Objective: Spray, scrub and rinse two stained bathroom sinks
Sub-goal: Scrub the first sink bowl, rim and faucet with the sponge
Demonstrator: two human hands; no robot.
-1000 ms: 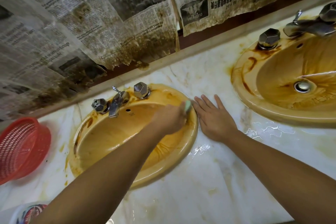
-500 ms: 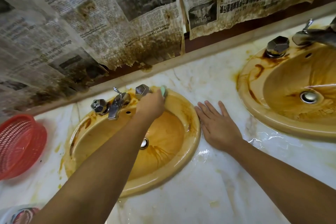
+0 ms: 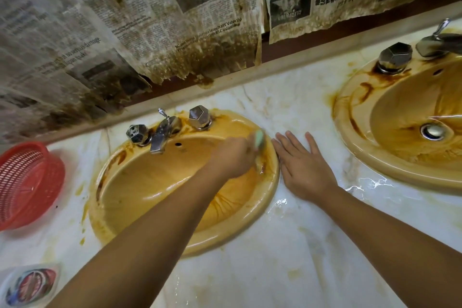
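Two yellow sinks with brown stains are set in a white marble counter. My left hand (image 3: 231,157) grips a green sponge (image 3: 259,138) and presses it on the right rim of the left sink (image 3: 140,182); hand and sponge are blurred. Flat on the wet counter just right of that rim lies my right hand (image 3: 303,165), fingers spread. The right sink (image 3: 362,112) shows dark brown streaks on its left rim and a metal drain (image 3: 432,131). My left arm hides the left sink's drain.
The left sink's chrome faucet (image 3: 162,135) and two faceted knobs stand at its back. A red plastic basket (image 3: 27,182) sits at the far left, a colourful packet (image 3: 30,285) at the bottom left. Stained newspaper (image 3: 175,20) covers the wall. Water pools on the counter (image 3: 287,257).
My left hand swept the sponge from the back rim near the right knob to the sink's right rim. The right hand stayed flat on the counter.
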